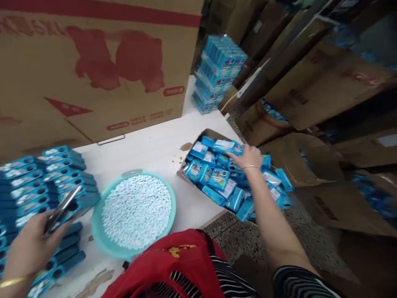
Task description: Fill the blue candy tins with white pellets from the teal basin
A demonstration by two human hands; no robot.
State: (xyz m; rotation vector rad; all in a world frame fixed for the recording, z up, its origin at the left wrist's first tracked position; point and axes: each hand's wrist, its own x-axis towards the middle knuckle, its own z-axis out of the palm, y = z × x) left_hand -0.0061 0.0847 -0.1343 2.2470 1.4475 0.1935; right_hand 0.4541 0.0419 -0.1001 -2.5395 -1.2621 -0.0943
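My left hand [32, 244] is closed around a slim, dark, shiny object [63, 207] with a silvery edge; blur hides its kind. It is over rows of small blue boxes [27, 188] with round dark holes, stacked at the left. My right hand [249, 157] reaches over the open carton [198, 186], its fingers and thumb gripping a blue packet [223, 145] with a white label. Many similar blue packets [218, 178] lie heaped in that carton. Between my hands stands a turquoise basin [96, 219] filled with small pale blue and white pellets [136, 211].
A large cardboard box [130, 99] with red print stands along the back of the white table [155, 145]. Film-wrapped blue packs [217, 70] are stacked at the far corner. More cartons [325, 78] crowd the right side beyond the table, above a speckled floor [226, 236].
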